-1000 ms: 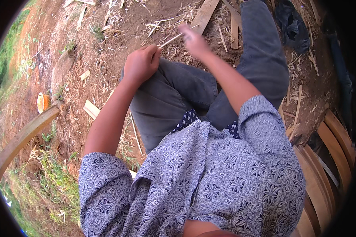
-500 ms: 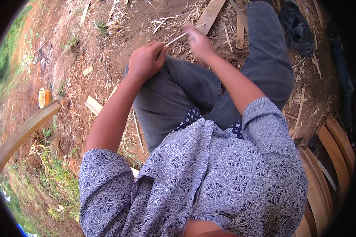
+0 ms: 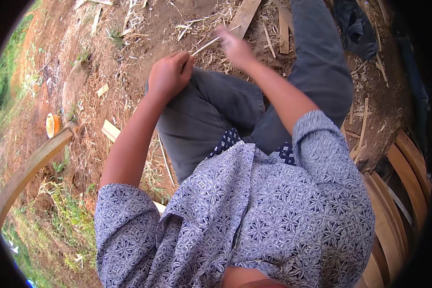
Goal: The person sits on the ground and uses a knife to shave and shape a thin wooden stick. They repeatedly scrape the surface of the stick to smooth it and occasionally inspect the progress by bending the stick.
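Note:
A thin, pale wooden stick [image 3: 206, 46] slants up to the right from my left hand [image 3: 170, 74]. That hand is closed on the stick's lower end and rests on my bent left knee. My right hand [image 3: 236, 50] is closed at the stick's upper part, its thumb side up and smeared by motion. The stick's tip shows just beyond it. What lies inside the right hand is hidden.
I sit on bare earth strewn with shavings. A flat board [image 3: 245, 18] lies just beyond my right hand, a black plastic bag [image 3: 359, 31] right of my leg. Curved-looking planks [image 3: 386, 223] are at lower right, a wooden beam [image 3: 31, 165] and orange container [image 3: 53, 125] at left.
Both hands and the stick appear slightly further left in the picture, along with my legs and the ground. The grip of the left hand looks the same.

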The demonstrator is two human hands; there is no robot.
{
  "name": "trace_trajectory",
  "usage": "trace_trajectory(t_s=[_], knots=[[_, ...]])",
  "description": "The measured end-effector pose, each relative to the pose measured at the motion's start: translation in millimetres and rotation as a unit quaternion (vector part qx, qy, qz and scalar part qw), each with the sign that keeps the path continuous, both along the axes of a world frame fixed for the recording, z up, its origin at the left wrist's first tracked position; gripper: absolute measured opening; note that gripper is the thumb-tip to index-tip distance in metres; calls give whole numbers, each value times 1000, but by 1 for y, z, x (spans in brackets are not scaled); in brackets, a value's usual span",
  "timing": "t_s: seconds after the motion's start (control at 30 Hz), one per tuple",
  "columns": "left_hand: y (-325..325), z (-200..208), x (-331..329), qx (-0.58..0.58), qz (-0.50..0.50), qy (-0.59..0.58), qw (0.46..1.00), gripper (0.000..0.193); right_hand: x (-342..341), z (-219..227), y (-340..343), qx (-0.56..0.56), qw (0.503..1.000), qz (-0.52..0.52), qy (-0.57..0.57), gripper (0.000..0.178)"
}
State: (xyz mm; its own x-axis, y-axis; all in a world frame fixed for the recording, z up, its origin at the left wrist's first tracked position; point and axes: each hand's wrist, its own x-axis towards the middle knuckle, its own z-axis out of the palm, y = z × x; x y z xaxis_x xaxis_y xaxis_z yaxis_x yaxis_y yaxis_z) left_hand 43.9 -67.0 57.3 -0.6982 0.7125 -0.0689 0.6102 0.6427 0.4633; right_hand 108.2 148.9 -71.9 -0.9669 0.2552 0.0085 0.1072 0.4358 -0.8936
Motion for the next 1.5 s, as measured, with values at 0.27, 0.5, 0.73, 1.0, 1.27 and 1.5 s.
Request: trace_trajectory(t_s=[0.27,0.5,0.73,1.0,1.27,1.5], knots=[[-3,-2,-2,6,-1,0,1000,20,-11,16,2,-56,994,-13,-91,43],[0,2,-2,5,0,5,1000,18,-7,14,-2,-74,995,19,-65,46],[-5,-3,-2,6,1,2,1000,16,-5,5,-8,-4,998,10,-67,43],[-2,-1,-3,8,-8,0,1000,17,2,24,-13,31,998,8,-58,46],[-3,-2,0,19,-4,19,1000,22,16,17,-9,179,983,-11,-45,57],[-3,-1,1,21,7,4,1000,19,17,41,-27,25,989,-21,-143,53]])
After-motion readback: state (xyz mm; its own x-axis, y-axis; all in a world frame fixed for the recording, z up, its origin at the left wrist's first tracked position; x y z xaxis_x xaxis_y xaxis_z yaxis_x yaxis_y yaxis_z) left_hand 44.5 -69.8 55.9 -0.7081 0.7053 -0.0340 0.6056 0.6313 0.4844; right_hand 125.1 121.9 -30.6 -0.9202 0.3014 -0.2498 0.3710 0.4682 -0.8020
